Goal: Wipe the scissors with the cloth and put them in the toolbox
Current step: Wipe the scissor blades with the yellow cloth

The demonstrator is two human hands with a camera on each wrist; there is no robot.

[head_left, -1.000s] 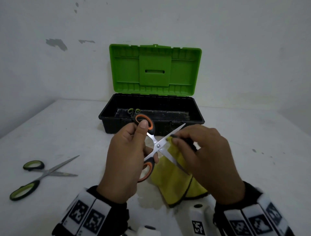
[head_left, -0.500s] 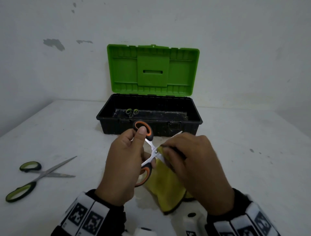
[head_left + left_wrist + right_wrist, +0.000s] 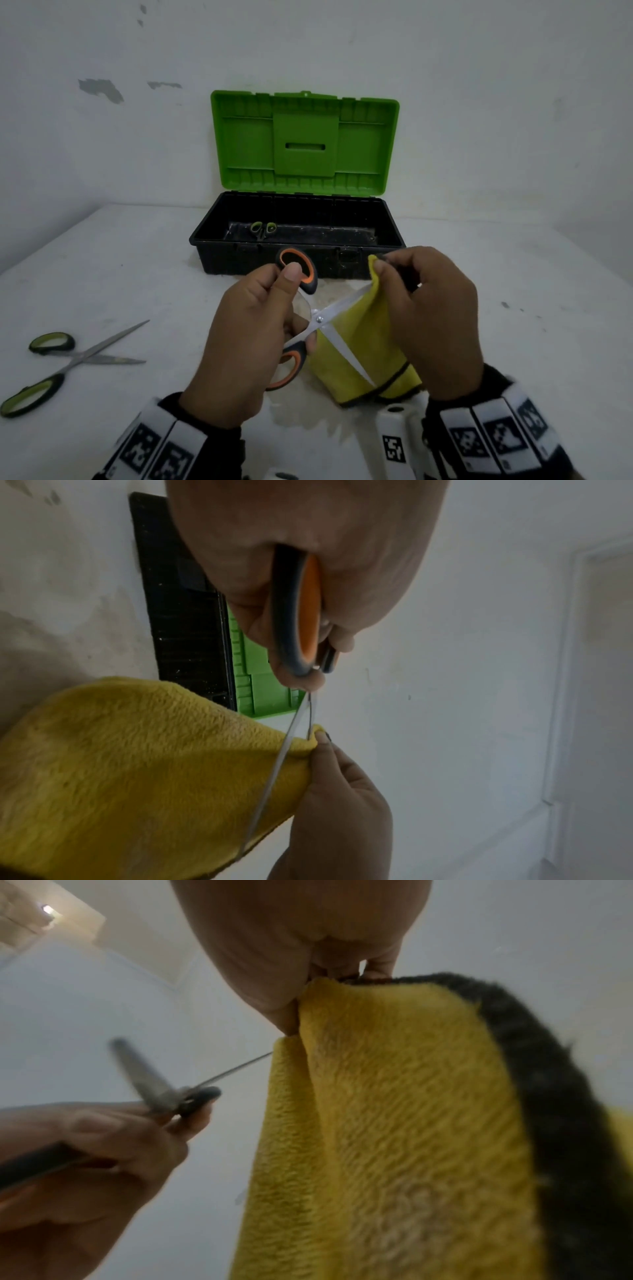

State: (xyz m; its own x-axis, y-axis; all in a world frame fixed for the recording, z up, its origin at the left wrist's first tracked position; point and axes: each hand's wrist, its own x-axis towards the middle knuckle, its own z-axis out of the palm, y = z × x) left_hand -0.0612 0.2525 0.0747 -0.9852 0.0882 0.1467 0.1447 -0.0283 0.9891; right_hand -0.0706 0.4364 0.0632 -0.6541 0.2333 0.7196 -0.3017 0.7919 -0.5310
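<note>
My left hand (image 3: 260,329) grips the orange-and-black scissors (image 3: 320,318) by their handles, blades spread apart. The yellow cloth (image 3: 359,346) with a dark edge is pinched by my right hand (image 3: 421,308) around the tip of the upper blade. The lower blade lies across the hanging cloth. In the left wrist view the scissors' handle (image 3: 301,610) sits between my fingers and the cloth (image 3: 137,777) wraps the blade tip. The right wrist view shows the cloth (image 3: 394,1123) hanging from my pinching fingers. The toolbox (image 3: 298,253), black with a raised green lid, stands open behind my hands.
A small green-handled pair of scissors (image 3: 263,229) lies inside the toolbox. A larger green-and-black pair (image 3: 68,363) lies spread on the white table at the left. A white wall rises right behind the toolbox.
My right hand slid the cloth outward along the upper blade from near the pivot to its tip. The left hand kept its grip on the handles.
</note>
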